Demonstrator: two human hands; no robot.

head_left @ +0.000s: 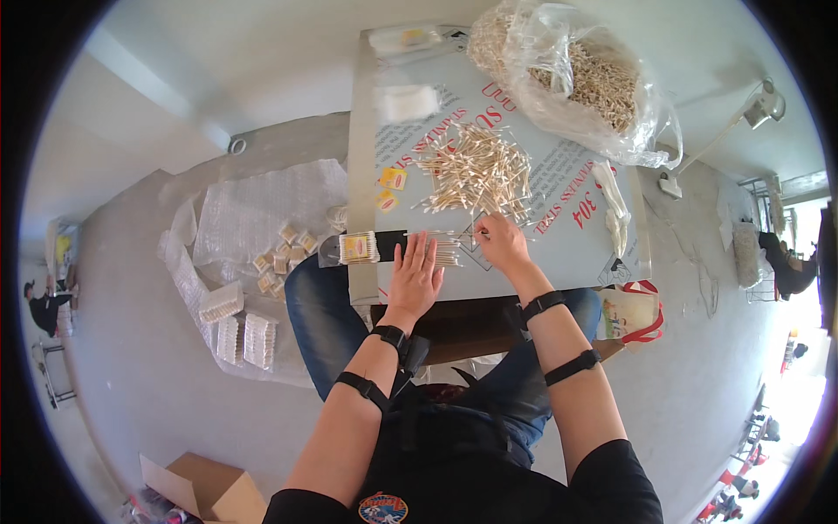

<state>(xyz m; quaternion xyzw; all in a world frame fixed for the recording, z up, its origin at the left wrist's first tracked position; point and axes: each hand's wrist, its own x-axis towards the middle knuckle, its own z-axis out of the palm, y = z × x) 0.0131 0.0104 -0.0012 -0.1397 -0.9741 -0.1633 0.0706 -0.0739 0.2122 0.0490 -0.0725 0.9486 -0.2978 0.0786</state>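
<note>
Near the table's front edge, my left hand (415,278) lies flat with its fingers stretched out. It rests over a black strip (393,244) and beside a row of cotton swabs (448,251). To its left, a packed bundle of cotton swabs (358,248) with a yellow label sits at the strip's end. My right hand (504,243) is closed in a pinch at the near edge of a loose pile of cotton swabs (480,170); what its fingertips hold is too small to make out. Two yellow cards (393,179) lie left of the pile.
A clear plastic bag (602,83) full of swabs stands at the table's far right. White sachets (410,103) lie far left, a crumpled white item (614,210) at the right. Stacked swab packs (259,339) sit on bubble wrap (262,210) on the floor, with an open carton (214,489) nearer.
</note>
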